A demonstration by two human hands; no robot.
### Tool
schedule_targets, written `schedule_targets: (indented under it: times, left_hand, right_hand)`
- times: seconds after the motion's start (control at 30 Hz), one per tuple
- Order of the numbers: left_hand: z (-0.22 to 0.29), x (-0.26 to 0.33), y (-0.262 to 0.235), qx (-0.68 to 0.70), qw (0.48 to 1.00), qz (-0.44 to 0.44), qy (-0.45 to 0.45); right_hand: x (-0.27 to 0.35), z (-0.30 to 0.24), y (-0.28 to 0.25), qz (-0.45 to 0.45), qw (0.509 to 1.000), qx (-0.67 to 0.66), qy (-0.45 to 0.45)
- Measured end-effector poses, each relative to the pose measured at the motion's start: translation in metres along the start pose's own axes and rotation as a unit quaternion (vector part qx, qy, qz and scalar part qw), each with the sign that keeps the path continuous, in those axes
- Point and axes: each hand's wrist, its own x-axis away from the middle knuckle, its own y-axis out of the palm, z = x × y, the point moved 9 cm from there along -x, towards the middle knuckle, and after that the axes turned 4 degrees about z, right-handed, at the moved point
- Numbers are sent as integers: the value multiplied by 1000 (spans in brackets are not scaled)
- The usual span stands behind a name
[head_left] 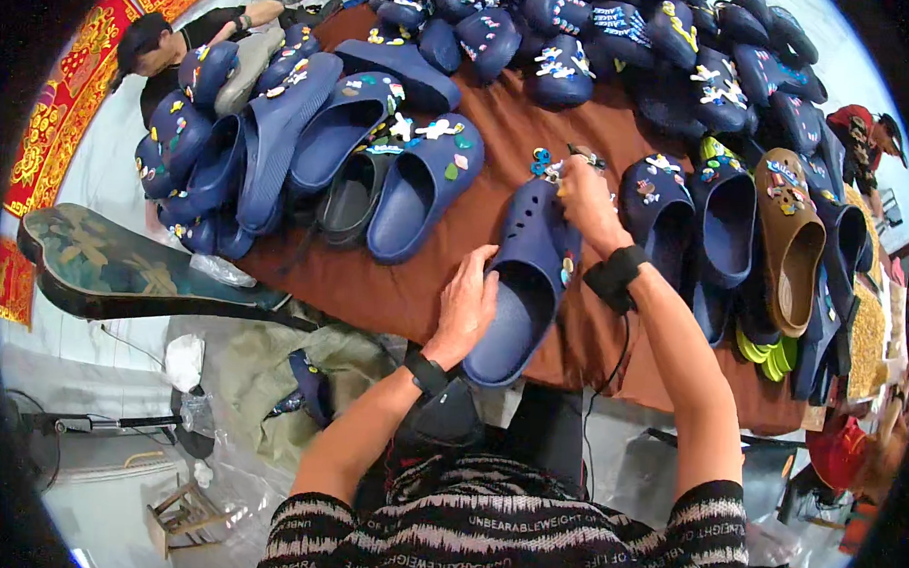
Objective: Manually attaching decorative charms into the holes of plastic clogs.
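Observation:
A navy blue clog (527, 282) lies on the brown tabletop (394, 292) in front of me, toe pointing away. My left hand (464, 304) rests on its left rim near the heel opening and steadies it. My right hand (586, 200) is at the toe end with fingers pinched on a small charm (560, 186), pressed at the clog's top. Small coloured charms (542, 165) sit on the toe next to those fingers. Both wrists wear black bands.
Many navy clogs with charms are piled at the left (279, 148), the back (583, 38) and the right (717, 223); one brown clog (789, 236) stands among them. A person (172, 49) is at far left, another (865, 133) at far right. Plastic bags lie on the floor.

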Motion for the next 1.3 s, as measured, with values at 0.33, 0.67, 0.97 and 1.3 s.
schedule_targets:
  times: [0.33, 0.67, 0.97, 1.3]
  left_hand:
    - [2, 3, 4, 34, 999, 20, 28]
    - [-1, 4, 4, 29, 999, 28, 28]
    - [-3, 5, 7, 31, 999, 34, 26]
    - [-1, 6, 7, 18, 998, 36, 41]
  right_hand:
    - [23, 4, -25, -41, 991, 130, -10]
    - [114, -52, -28, -76, 996, 7, -48]
    - [134, -72, -40, -2, 991, -7, -132]
    - [133, -46, -31, -25, 982, -5, -189]
